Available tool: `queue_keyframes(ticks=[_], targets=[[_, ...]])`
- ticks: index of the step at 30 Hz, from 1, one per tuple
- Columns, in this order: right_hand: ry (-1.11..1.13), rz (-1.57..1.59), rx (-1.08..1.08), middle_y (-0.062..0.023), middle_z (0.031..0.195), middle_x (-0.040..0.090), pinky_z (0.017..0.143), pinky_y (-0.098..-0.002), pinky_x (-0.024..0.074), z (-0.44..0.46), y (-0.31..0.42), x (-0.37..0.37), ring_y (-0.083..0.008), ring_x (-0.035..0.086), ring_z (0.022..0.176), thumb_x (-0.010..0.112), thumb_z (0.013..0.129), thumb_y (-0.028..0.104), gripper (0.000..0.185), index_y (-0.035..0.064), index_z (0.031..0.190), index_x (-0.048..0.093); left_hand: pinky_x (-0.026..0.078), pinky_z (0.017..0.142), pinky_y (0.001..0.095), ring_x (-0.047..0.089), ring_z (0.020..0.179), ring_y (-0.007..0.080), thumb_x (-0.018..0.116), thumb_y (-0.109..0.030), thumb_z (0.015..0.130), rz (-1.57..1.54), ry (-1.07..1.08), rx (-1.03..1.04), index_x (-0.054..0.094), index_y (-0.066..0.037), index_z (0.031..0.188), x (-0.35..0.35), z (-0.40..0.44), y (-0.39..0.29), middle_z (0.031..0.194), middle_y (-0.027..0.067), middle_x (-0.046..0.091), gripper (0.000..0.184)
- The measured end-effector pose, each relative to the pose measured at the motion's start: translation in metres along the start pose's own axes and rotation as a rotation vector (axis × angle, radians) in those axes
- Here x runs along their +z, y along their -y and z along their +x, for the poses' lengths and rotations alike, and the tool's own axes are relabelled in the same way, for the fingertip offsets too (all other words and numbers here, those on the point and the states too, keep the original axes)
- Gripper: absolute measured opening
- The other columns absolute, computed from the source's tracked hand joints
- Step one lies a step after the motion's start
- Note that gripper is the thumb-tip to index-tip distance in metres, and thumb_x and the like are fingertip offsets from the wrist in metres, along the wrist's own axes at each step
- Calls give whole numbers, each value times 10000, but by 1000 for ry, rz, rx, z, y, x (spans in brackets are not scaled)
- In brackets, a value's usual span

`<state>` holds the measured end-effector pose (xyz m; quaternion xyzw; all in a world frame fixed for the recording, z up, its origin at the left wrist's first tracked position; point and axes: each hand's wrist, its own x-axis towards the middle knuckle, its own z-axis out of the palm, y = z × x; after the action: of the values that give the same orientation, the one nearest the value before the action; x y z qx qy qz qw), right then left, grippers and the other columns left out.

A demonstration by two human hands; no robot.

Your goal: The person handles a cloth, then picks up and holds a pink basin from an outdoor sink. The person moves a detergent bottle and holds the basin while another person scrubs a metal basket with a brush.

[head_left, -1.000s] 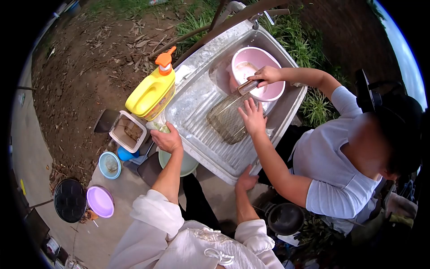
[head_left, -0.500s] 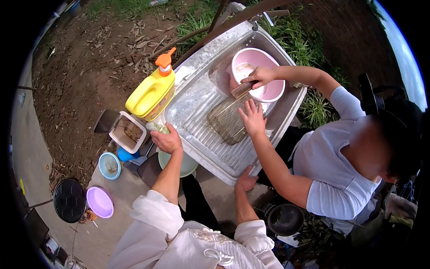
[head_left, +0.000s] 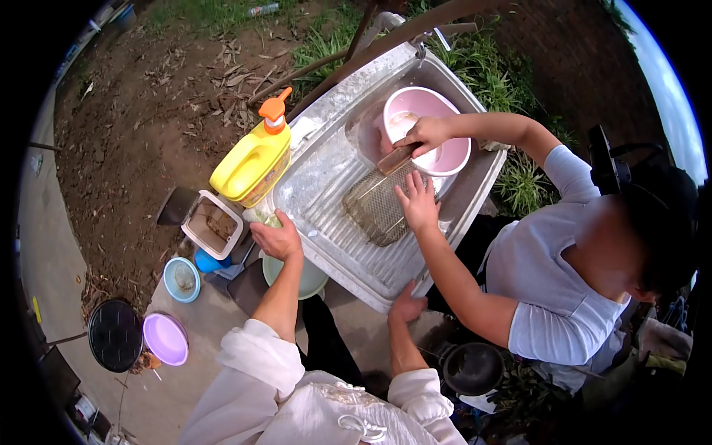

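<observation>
My left hand [head_left: 278,237] is at the left corner of the grey sink [head_left: 345,276], beside a pale green soft item [head_left: 264,216], thumb over the rim. At the near corner my right hand [head_left: 408,302] grips the sink's edge from below, fingers partly hidden. A wire mesh basket [head_left: 378,211] lies on the ribbed drainboard. A co-worker's hand [head_left: 429,135] holds a brown brush [head_left: 397,159] over its upper end; the other hand [head_left: 420,204] rests spread on the mesh. Behind them a pink basin [head_left: 449,152] stands tilted in the sink bowl.
A yellow jug with an orange pump [head_left: 252,167] stands beside the sink. On the left are an open bin [head_left: 212,222], a blue bowl [head_left: 182,279], a purple basin [head_left: 165,339] and a black lid [head_left: 115,335]. The co-worker [head_left: 549,252] stands right; a dark pan [head_left: 473,368] is below.
The co-worker's brush hand has moved down and left along the mesh basket's top. The basket has shifted slightly downward. My hands have kept their places on the sink.
</observation>
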<state>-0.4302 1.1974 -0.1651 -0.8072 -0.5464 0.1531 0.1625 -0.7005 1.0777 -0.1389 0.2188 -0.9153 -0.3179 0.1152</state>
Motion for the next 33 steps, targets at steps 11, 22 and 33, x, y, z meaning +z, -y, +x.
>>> queue_keyframes(ticks=[11, 22, 33], targets=[[-86, 25, -27, -290, 918, 607, 757, -496, 452, 0, -5, 7, -440, 586, 860, 590, 759, 573, 733, -77, 1091, 516, 413, 760, 513, 490, 936, 412, 622, -361, 762, -5, -36, 42, 420, 42, 914, 2, 0, 2, 895, 244, 522, 476], [-6, 100, -34, -296, 945, 597, 774, -498, 448, -3, 2, -4, -443, 576, 885, 596, 771, 545, 678, -67, 1054, 523, 409, 741, 523, 491, 909, 418, 629, -380, 762, 14, -46, 57, 411, 35, 913, 1, -1, 2, 873, 248, 519, 492], [42, 37, 17, -297, 914, 598, 758, -511, 446, -6, 10, -13, -450, 579, 864, 590, 772, 554, 678, -77, 1011, 523, 402, 797, 507, 504, 937, 433, 617, -385, 765, -1, -13, 36, 429, 59, 970, 1, -1, 2, 924, 286, 539, 524]])
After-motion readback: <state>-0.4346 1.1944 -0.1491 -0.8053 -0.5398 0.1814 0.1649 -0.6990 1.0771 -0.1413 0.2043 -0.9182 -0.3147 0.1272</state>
